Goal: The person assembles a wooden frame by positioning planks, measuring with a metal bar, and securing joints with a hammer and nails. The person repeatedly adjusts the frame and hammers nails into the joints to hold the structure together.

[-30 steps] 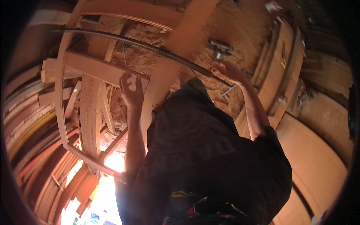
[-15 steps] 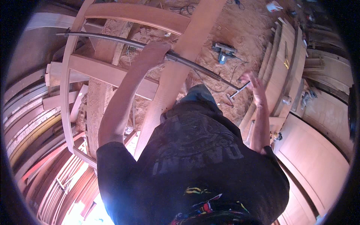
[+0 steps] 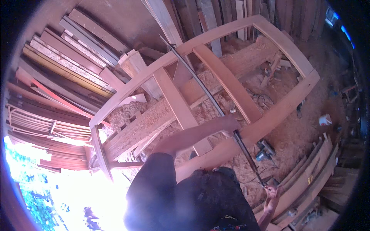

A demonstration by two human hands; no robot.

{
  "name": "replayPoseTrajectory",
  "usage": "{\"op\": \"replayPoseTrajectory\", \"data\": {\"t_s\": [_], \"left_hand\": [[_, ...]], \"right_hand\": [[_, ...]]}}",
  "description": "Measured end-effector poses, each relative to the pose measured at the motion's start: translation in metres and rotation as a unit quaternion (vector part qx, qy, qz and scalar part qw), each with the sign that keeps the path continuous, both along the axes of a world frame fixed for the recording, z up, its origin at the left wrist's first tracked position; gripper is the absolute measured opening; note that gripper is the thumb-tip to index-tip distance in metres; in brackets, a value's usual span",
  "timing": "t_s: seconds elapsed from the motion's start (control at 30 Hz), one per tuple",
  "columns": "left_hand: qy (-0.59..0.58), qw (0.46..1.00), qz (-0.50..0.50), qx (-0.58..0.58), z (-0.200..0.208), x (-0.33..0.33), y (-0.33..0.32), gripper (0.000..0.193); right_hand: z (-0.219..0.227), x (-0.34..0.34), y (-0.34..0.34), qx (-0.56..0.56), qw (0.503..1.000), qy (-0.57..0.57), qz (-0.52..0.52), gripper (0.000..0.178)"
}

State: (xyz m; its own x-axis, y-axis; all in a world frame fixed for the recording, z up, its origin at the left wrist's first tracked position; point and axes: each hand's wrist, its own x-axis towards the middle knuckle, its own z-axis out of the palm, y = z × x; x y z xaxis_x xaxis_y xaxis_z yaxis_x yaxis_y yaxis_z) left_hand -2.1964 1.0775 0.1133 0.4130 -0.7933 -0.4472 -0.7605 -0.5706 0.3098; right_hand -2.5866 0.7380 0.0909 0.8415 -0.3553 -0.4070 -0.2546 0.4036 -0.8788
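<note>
Clearly, the clamp (image 3: 247,153) ends inside clenched right grip (image 3: 271,191) (left grip (image 3: 231,124) atop, closure unclear).

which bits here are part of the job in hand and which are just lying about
Seemingly in use:
- long, dark metal bar, with the left hand on it and the right hand at its near end
- large, light-brown wooden frame beneath the bar

Apparently just lying about:
- blue-and-dark power tool
- round white bucket
- long, tan wooden boards, stacked
</note>
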Motion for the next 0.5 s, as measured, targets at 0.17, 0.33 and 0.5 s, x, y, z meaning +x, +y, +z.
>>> {"op": "replayPoseTrajectory", "data": {"t_s": [0.17,0.33,0.5], "left_hand": [[0.019,0.999,0.0,-0.047,0.007,-0.001,-0.01,0.029],[0.038,0.997,0.016,-0.063,-0.009,-0.002,-0.01,0.023],[0.076,0.994,0.049,-0.054,0.005,0.0,-0.015,0.022]], "right_hand": [[-0.002,-0.023,0.026,0.079,0.976,0.122,-0.163,0.048],[-0.038,-0.016,0.013,0.327,0.936,0.123,-0.047,0.054],[-0.09,-0.008,-0.024,0.266,0.939,0.206,-0.066,0.048]]}}
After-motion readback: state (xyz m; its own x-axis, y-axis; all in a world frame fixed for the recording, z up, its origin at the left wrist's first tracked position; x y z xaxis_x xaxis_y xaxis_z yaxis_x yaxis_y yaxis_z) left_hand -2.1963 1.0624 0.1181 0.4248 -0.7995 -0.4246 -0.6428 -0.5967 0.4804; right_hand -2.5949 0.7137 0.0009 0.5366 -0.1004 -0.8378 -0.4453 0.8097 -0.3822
